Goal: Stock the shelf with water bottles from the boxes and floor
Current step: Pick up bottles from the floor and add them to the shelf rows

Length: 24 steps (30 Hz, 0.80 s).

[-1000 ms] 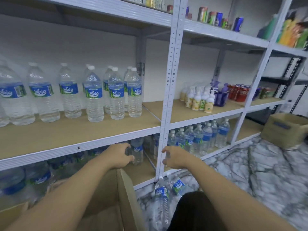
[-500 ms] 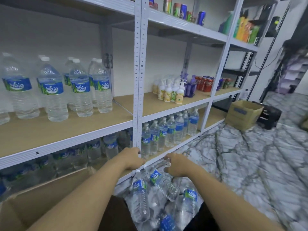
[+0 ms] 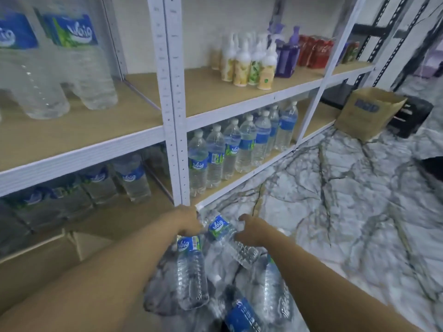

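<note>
Several Vaio water bottles lie in a loose pile [image 3: 273, 291] on the marble floor below me. My left hand [image 3: 189, 222] is closed over the top of one bottle [image 3: 191, 269] that leans upright; its cap is hidden under the hand. My right hand [image 3: 250, 230] curls over a tilted bottle [image 3: 223, 230] lying between both hands. Just ahead, the bottom shelf [image 3: 242, 182] holds a row of standing bottles [image 3: 242, 144]. More bottles [image 3: 130, 178] stand in the left bay.
A white upright post [image 3: 175, 116] rises right beyond my hands. An open cardboard box [image 3: 79, 245] sits at my left. The middle shelf carries large bottles [image 3: 81, 68], lotion bottles [image 3: 247, 65] and red cans [image 3: 314, 51]. A second box [image 3: 369, 113] and black crate [image 3: 414, 121] stand far right.
My view has tipped down and to the right. Both hands dropped from the shelf post level onto the floor pile and closed on bottles.
</note>
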Each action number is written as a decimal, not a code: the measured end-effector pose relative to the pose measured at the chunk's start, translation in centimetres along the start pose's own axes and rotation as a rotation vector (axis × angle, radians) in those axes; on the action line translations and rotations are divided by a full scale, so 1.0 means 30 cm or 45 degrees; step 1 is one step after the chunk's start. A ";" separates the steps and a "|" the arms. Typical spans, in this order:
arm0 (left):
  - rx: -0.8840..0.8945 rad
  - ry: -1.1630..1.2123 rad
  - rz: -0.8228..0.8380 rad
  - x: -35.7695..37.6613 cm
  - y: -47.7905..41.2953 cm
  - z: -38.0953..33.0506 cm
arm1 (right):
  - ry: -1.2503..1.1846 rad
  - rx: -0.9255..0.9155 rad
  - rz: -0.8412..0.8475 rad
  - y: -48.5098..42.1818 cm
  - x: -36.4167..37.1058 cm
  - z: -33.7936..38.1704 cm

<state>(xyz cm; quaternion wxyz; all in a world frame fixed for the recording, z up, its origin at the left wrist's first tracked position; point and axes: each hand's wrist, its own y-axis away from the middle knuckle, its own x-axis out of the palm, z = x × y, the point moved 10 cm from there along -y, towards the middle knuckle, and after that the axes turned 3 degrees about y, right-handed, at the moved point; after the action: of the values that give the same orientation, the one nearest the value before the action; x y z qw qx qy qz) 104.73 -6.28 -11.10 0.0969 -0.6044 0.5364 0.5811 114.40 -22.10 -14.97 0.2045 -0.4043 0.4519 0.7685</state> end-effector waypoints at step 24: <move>-0.676 0.983 -0.094 0.708 -0.423 0.434 | 0.228 0.298 0.030 -0.577 0.468 -0.213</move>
<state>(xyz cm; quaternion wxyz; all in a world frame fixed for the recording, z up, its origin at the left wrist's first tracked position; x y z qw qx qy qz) 101.27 -2.87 -38.64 -0.2471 -0.7989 0.3439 0.4270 120.69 -19.52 -37.13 0.2002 -0.4394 0.5593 0.6738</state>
